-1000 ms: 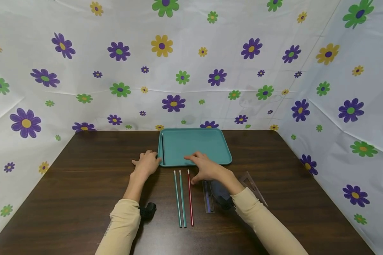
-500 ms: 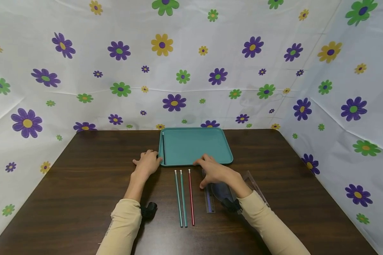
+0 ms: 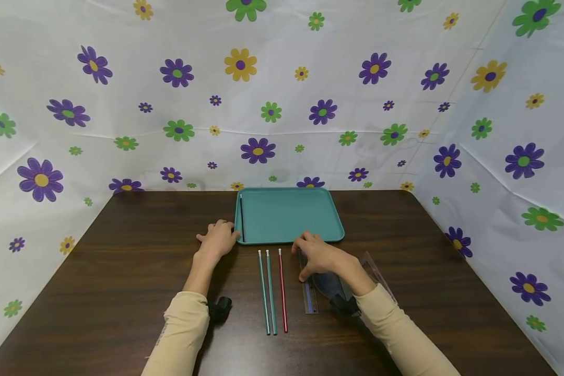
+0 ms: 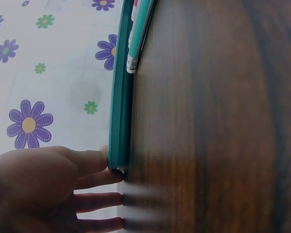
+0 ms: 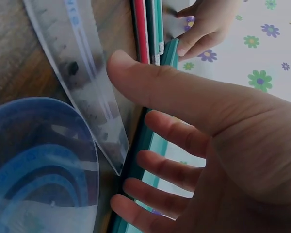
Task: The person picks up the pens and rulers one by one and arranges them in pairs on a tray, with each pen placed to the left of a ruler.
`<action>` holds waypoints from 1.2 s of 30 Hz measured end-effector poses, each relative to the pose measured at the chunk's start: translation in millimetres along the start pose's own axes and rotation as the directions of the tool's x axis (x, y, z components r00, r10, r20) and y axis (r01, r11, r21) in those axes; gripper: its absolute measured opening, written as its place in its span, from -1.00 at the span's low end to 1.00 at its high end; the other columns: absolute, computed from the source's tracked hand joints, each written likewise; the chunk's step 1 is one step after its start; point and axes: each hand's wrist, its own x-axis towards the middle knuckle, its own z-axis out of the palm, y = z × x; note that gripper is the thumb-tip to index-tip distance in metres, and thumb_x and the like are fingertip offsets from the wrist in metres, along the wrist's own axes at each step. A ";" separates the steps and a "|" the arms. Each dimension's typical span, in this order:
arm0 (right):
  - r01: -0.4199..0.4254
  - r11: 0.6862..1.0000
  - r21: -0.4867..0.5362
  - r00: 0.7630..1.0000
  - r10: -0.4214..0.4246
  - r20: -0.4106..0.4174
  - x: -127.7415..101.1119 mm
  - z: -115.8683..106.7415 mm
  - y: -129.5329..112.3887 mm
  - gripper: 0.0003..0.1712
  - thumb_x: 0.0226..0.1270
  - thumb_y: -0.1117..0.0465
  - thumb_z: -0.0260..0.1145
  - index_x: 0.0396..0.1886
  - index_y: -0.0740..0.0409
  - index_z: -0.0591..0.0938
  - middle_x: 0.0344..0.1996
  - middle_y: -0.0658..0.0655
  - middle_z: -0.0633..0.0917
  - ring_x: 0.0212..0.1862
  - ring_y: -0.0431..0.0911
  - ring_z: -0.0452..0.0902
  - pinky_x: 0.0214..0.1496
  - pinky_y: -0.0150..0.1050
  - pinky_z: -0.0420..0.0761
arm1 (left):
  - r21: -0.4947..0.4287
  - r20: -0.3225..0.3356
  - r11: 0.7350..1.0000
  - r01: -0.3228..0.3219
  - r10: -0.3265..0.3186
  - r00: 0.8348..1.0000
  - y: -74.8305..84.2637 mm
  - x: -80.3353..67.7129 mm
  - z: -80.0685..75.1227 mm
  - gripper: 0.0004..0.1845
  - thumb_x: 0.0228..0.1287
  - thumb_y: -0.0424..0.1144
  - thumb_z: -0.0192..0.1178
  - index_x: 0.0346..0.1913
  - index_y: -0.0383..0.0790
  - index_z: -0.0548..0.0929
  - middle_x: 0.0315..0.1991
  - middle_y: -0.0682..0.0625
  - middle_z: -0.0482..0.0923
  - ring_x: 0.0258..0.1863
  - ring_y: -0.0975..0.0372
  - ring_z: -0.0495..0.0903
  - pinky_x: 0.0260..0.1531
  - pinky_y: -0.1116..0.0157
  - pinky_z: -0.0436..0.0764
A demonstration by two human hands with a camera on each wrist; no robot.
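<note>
The right hand (image 3: 323, 257) has been drawn back off the tray (image 3: 310, 236) and is held, fingers relaxed, over the ruler (image 3: 308, 297), perhaps touching it. The tray's corner is touched by the left hand (image 3: 218, 240), also relaxed.

My right hand (image 3: 324, 257) covers the far end of the clear ruler (image 3: 308, 298) and most of the blue protractor (image 3: 328, 285), while my sleeve hides part of the set square (image 3: 378, 271). In the left wrist view the pencils (image 4: 138, 34) are cut off by the top edge. In the right wrist view the protractor (image 5: 39, 170) is cut off at the bottom and left edges, and its markings are blurred.
</note>
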 end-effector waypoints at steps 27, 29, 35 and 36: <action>-0.008 0.998 -0.066 0.998 0.012 0.059 -6.6 1.3 -0.7 -0.21 -0.02 0.11 0.65 0.19 0.01 0.43 0.17 0.14 0.39 0.18 0.08 0.35 0.08 0.02 0.50 | -0.004 -0.014 1.000 0.008 -0.008 1.000 -0.2 3.4 2.3 -0.44 0.55 -0.06 0.02 0.42 -0.34 0.38 0.47 -0.36 0.19 0.45 -0.35 0.07 0.25 -0.56 -0.07; -0.007 0.997 -0.072 0.998 0.011 0.062 -6.5 1.7 -0.9 -0.20 -0.03 0.10 0.65 0.19 0.01 0.43 0.16 0.14 0.40 0.19 0.08 0.35 0.08 0.01 0.50 | -0.003 -0.014 1.000 0.012 -0.012 1.000 -0.6 3.8 2.6 -0.44 0.54 -0.06 0.02 0.42 -0.34 0.38 0.47 -0.36 0.19 0.45 -0.34 0.08 0.25 -0.56 -0.06; -0.009 0.996 -0.088 0.997 0.016 0.070 -7.0 1.6 -2.7 -0.20 -0.03 0.07 0.65 0.19 0.00 0.44 0.16 0.12 0.41 0.17 0.07 0.35 0.08 0.00 0.49 | 0.005 -0.005 1.000 0.010 -0.010 1.000 -0.9 2.8 1.1 -0.45 0.55 -0.07 0.02 0.42 -0.34 0.38 0.47 -0.37 0.18 0.45 -0.36 0.08 0.25 -0.56 -0.06; -0.008 0.996 -0.093 0.998 0.014 0.067 -6.9 1.5 -2.9 -0.20 -0.04 0.07 0.66 0.19 0.00 0.45 0.16 0.12 0.41 0.17 0.07 0.35 0.08 0.01 0.49 | 0.005 -0.004 1.000 0.010 -0.010 1.000 -0.7 2.6 0.7 -0.45 0.55 -0.08 0.02 0.42 -0.34 0.38 0.47 -0.37 0.18 0.45 -0.36 0.07 0.25 -0.56 -0.06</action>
